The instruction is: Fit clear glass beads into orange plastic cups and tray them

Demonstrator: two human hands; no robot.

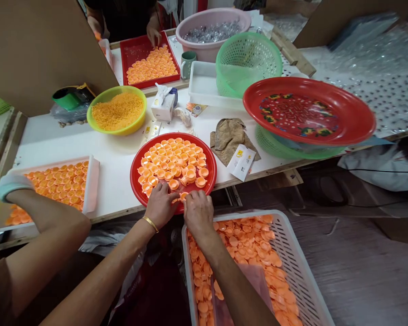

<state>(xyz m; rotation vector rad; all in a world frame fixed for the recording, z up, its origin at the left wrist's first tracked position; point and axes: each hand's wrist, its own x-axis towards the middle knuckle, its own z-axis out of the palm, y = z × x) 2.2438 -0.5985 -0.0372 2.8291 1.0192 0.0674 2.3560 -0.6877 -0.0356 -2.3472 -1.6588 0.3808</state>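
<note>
Both my hands are at the near rim of a round red tray filled with small orange cup-shaped plastic pieces. My left hand, with a gold bracelet at the wrist, has its fingers closed at an orange piece near the rim. My right hand pinches another orange cup-shaped piece, just right of the left fingertips. The fingers partly hide both pieces. Under my right forearm stands a white slotted basket with many flatter orange pieces and a translucent scoop-like sheet on them.
A co-worker's gloved hand is over a white tray at left; another person's hand reaches into a red tray. A yellow bowl, brown cloth, green colander and large red tray stand around.
</note>
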